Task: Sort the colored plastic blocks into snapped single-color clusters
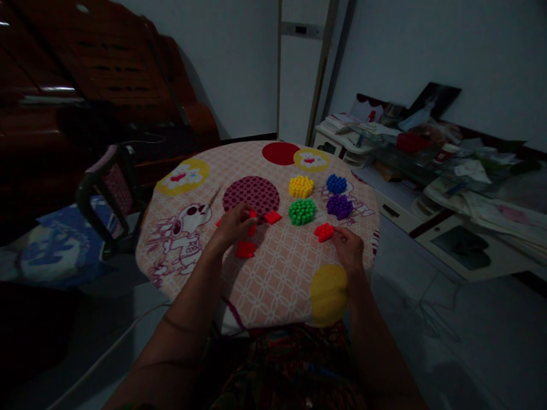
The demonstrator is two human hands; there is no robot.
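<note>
My left hand (233,229) is over the left-middle of the round table, its fingers closed on a small red plastic piece (252,225). Flat red pieces lie around it: one (272,217) to its right and another (245,249) just below. A bit of red also shows behind the hand. My right hand (349,249) is at the right side, thumb and fingers pinched together at the edge of a cluster of small red knobbed pieces (324,232). What those fingertips hold, if anything, is hidden.
Clusters of green (302,211), yellow (301,187), purple (339,206) and blue (337,183) pieces stand beyond the red one. A patterned tablecloth (273,285) covers the table. A chair (111,199) stands left; a cluttered cabinet (397,208) lines the right wall.
</note>
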